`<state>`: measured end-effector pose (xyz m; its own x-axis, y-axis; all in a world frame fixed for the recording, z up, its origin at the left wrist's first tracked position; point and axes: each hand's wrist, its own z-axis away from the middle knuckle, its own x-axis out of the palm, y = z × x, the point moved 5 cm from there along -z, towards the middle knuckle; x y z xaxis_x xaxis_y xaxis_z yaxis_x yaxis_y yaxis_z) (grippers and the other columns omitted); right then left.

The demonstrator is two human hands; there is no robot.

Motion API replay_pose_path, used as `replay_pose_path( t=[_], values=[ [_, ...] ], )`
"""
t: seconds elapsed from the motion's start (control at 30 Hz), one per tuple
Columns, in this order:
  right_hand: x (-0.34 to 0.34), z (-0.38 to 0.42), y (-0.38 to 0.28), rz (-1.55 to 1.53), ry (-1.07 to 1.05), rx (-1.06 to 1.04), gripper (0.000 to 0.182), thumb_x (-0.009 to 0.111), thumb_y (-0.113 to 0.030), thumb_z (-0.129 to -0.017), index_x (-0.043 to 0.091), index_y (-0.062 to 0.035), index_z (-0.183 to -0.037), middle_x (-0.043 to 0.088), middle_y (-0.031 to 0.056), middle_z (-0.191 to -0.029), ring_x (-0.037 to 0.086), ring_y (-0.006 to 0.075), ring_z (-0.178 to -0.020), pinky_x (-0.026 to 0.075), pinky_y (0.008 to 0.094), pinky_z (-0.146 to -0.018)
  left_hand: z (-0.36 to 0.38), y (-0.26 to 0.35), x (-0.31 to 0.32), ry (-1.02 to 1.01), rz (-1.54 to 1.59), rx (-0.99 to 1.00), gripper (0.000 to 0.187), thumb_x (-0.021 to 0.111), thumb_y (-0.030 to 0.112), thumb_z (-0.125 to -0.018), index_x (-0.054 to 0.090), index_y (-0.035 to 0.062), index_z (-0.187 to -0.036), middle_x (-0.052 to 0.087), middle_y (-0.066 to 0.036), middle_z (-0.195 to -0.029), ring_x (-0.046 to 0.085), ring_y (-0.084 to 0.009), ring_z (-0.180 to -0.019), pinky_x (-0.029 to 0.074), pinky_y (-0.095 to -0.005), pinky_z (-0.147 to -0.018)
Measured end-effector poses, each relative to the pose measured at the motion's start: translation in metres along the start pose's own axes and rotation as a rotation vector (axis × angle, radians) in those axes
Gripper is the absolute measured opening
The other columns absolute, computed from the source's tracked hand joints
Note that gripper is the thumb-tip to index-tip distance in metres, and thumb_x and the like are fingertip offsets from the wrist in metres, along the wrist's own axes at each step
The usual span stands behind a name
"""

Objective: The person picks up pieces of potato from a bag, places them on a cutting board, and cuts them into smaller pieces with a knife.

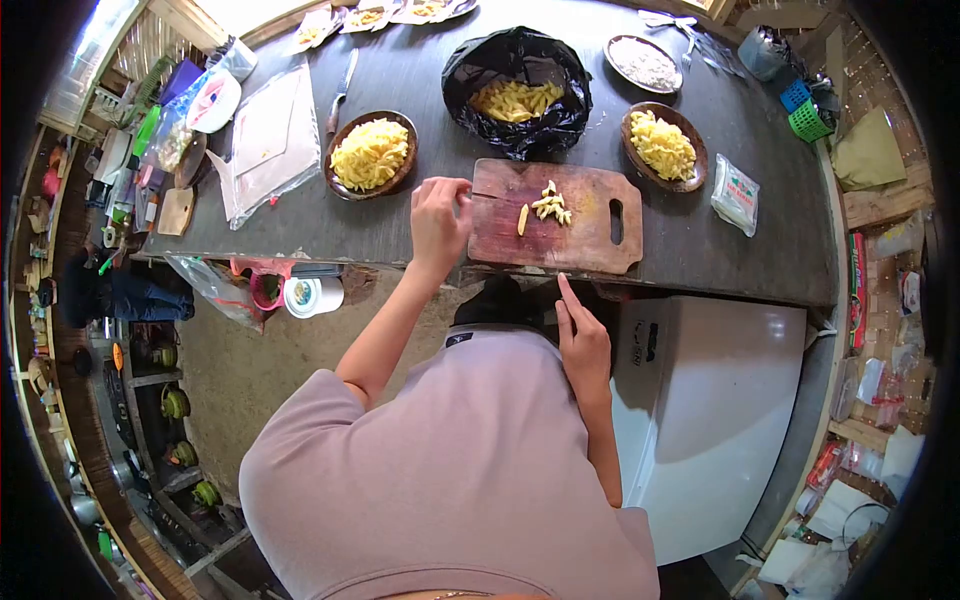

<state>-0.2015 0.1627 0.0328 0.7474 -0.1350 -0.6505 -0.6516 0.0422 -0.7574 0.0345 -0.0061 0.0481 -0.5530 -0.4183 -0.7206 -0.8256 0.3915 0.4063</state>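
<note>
A wooden cutting board (500, 240) lies at the table's front edge, with several pale yellow pieces (551, 204) on it. At the board's left edge is my left hand (441, 212), fingers curled toward the thumb; whether something is between them I cannot make out. My right hand (582, 335) hangs just below the board's front edge, its fingers stretched out and holding nothing. Behind the board, a black plastic bag (565, 125) stands open with yellow pieces inside. Brown bowls of yellow pieces stand to the left (369, 154) and right (662, 146).
A knife (343, 90) lies beyond the left bowl, near plastic sheets (268, 140). At the right are a plate of white stuff (643, 65) and a white packet (736, 195). A white appliance (720, 400) stands below the table. A person (130, 295) is far left.
</note>
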Motion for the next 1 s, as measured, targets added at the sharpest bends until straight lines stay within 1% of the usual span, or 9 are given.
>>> replay_pose_path(
  t=[0.17, 0.27, 0.37, 0.43, 0.5, 0.57, 0.63, 0.73, 1.0],
  values=[
    [-0.003, -0.005, -0.006, 0.02, -0.007, -0.021, 0.046, 0.06, -0.027, -0.111, 0.059, -0.0295, -0.157, 0.06, 0.0168, -0.079, 0.064, 0.0381, -0.071, 0.052, 0.0492, -0.067, 0.003, 0.011, 0.011, 0.012, 0.029, 0.034, 0.028, 0.076, 0.009, -0.091, 0.074, 0.0104, -0.119, 0.075, -0.003, -0.099, 0.069, -0.028, -0.106, 0.05, -0.0424, -0.097],
    [-0.006, -0.008, -0.011, 0.016, -0.075, 0.03, 0.044, 0.059, -0.024, -0.112, 0.06, -0.0225, -0.156, 0.066, 0.0237, -0.09, 0.065, 0.0402, -0.078, 0.052, 0.0466, -0.075, -0.002, 0.022, 0.009, 0.013, 0.097, 0.187, 0.016, 0.078, 0.016, -0.094, 0.076, 0.0084, -0.107, 0.074, -0.006, -0.104, 0.068, -0.0282, -0.108, 0.048, -0.0433, -0.101],
    [-0.004, -0.009, -0.008, 0.05, -0.101, 0.059, 0.044, 0.06, -0.023, -0.111, 0.06, -0.0226, -0.155, 0.066, 0.0238, -0.091, 0.066, 0.0396, -0.078, 0.052, 0.0461, -0.074, 0.005, 0.014, 0.007, -0.051, 0.053, 0.137, 0.011, 0.081, 0.017, -0.092, 0.077, 0.0072, -0.09, 0.074, -0.006, -0.101, 0.068, -0.0285, -0.106, 0.049, -0.0422, -0.1],
    [-0.003, -0.008, -0.007, 0.042, 0.006, -0.037, 0.045, 0.061, -0.026, -0.11, 0.061, -0.0284, -0.155, 0.059, 0.017, -0.078, 0.063, 0.0386, -0.069, 0.052, 0.0496, -0.066, 0.008, 0.001, -0.001, -0.08, 0.094, -0.064, 0.018, 0.084, 0.019, -0.09, 0.076, 0.0065, -0.079, 0.077, -0.007, -0.099, 0.071, -0.0285, -0.105, 0.052, -0.0425, -0.095],
    [-0.001, -0.007, -0.003, 0.037, 0.009, -0.031, 0.045, 0.062, -0.026, -0.11, 0.061, -0.0276, -0.155, 0.058, 0.017, -0.078, 0.062, 0.0384, -0.069, 0.052, 0.0495, -0.066, 0.016, -0.007, -0.006, -0.033, 0.092, -0.076, 0.012, 0.085, 0.018, -0.09, 0.079, 0.0074, -0.092, 0.077, -0.006, -0.094, 0.073, -0.0276, -0.099, 0.055, -0.0413, -0.088],
    [-0.001, -0.008, -0.001, 0.035, 0.014, -0.027, 0.045, 0.062, -0.025, -0.11, 0.061, -0.0268, -0.155, 0.058, 0.0171, -0.077, 0.062, 0.0381, -0.068, 0.051, 0.0493, -0.066, 0.022, -0.015, -0.013, -0.182, 0.211, -0.504, 0.022, 0.086, 0.017, -0.089, 0.08, 0.0092, -0.109, 0.078, -0.006, -0.093, 0.073, -0.0273, -0.095, 0.056, -0.0395, -0.085],
    [-0.001, -0.008, 0.0, 0.017, 0.018, -0.037, 0.045, 0.063, -0.024, -0.11, 0.061, -0.0255, -0.155, 0.059, 0.0163, -0.08, 0.062, 0.0372, -0.069, 0.051, 0.0489, -0.067, 0.026, -0.01, -0.015, -0.255, 0.085, -0.513, 0.035, 0.085, 0.018, -0.089, 0.077, 0.0115, -0.123, 0.078, -0.006, -0.091, 0.073, -0.0263, -0.092, 0.056, -0.0387, -0.086],
    [-0.002, -0.01, -0.001, 0.025, 0.015, -0.046, 0.046, 0.064, -0.022, -0.109, 0.062, -0.0254, -0.154, 0.06, 0.0155, -0.083, 0.063, 0.0361, -0.071, 0.052, 0.0478, -0.068, 0.026, 0.019, -0.014, -0.089, 0.021, -0.019, 0.029, 0.081, 0.019, -0.092, 0.077, 0.0073, -0.118, 0.075, -0.008, -0.107, 0.069, -0.0285, -0.102, 0.055, -0.0418, -0.09],
    [0.001, -0.018, -0.005, 0.038, -0.039, -0.083, 0.044, 0.064, -0.021, -0.109, 0.064, -0.0233, -0.153, 0.063, 0.0177, -0.086, 0.066, 0.0361, -0.076, 0.054, 0.047, -0.071, 0.025, 0.056, 0.032, -0.173, 0.157, 0.068, 0.025, 0.077, 0.017, -0.095, 0.08, 0.0077, -0.118, 0.071, -0.007, -0.106, 0.066, -0.0283, -0.102, 0.055, -0.0424, -0.09]
  ],
)
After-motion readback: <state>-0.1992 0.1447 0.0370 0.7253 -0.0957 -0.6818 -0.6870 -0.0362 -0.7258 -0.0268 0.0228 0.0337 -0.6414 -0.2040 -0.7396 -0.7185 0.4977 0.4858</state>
